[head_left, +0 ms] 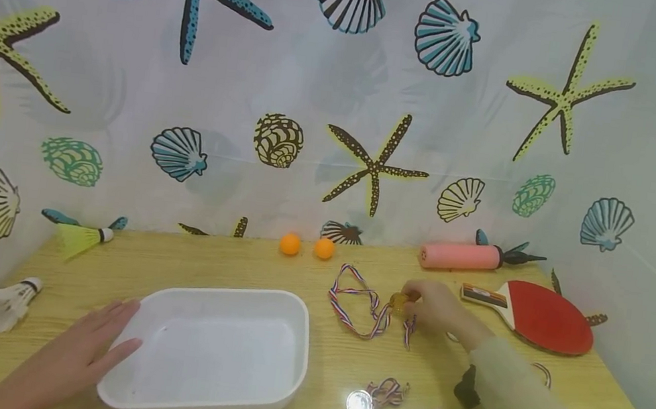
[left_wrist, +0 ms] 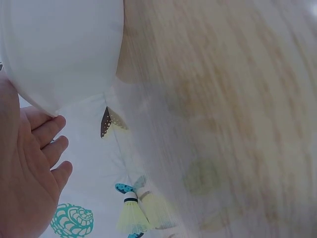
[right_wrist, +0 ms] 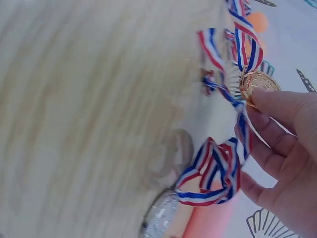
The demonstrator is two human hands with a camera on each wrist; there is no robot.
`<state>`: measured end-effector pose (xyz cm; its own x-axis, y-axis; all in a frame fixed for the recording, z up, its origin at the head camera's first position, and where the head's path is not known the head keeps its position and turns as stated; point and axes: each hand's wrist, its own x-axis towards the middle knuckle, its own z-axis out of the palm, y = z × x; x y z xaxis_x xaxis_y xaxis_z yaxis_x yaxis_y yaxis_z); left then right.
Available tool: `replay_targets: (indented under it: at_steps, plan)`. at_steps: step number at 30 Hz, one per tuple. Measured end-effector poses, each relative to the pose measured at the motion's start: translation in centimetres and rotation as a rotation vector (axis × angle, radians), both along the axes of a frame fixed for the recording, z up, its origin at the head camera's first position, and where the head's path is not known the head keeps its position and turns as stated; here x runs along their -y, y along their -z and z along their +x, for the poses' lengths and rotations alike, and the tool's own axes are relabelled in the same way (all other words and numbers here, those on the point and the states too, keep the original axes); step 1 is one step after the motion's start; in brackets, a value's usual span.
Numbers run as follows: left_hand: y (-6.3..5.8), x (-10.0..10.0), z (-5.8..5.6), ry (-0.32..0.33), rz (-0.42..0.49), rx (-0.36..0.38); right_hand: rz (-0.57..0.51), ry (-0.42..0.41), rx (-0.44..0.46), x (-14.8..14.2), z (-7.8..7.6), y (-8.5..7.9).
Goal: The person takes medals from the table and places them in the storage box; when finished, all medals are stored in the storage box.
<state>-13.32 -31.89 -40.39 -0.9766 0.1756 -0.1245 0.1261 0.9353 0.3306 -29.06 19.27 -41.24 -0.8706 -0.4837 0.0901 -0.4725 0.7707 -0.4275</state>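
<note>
In the head view, my right hand [head_left: 436, 306] pinches a gold medal [head_left: 398, 303] between thumb and fingers over the table. Its red, white and blue striped ribbon [head_left: 346, 314] trails to the left. In the right wrist view the thumb presses on the face of the gold medal [right_wrist: 258, 88], and ribbon [right_wrist: 212, 173] hangs beside the fingers. My left hand [head_left: 78, 341] rests at the left rim of a white tray [head_left: 307, 344], fingers loosely extended. The left wrist view shows those fingers [left_wrist: 49, 133] right at the tray's edge.
Silver medals [head_left: 360, 405] with ribbons lie near the front right, beside a black object [head_left: 468, 388]. A red paddle [head_left: 548, 319], pink pump [head_left: 460, 256] and two orange balls [head_left: 290, 244] sit behind. Yellow [head_left: 81, 238] and white [head_left: 0, 307] shuttlecocks lie left. A patterned cloth backs the table.
</note>
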Motion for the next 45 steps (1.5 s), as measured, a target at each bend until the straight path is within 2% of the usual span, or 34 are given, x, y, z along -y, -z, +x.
replay_targets:
  at_steps: [7,15,20,24,29,38,45]
  plan:
    - [0.0,0.0,0.0,0.009,0.010,-0.019,-0.246,0.048,0.068,-0.8,0.2,-2.5]
    - [0.0,0.0,0.0,0.012,0.002,-0.014,-0.561,0.121,0.240,-1.3,0.7,-5.1]
    - [0.1,0.0,0.0,0.006,0.001,-0.002,-0.774,0.159,0.391,-1.0,1.5,-7.0]
    - [0.2,0.0,0.0,0.010,0.004,-0.010,-0.947,0.141,0.480,-0.7,2.3,-8.4]
    - [0.3,0.0,0.1,0.001,0.001,0.000,-1.143,0.065,0.566,-0.1,3.3,-9.9]
    - [0.3,0.0,0.1,-0.008,0.004,0.011,-1.231,-0.094,0.593,1.0,4.7,-11.8]
    - [0.3,0.0,0.1,-0.008,0.008,0.002,-1.218,-0.138,0.544,1.7,5.5,-13.2]
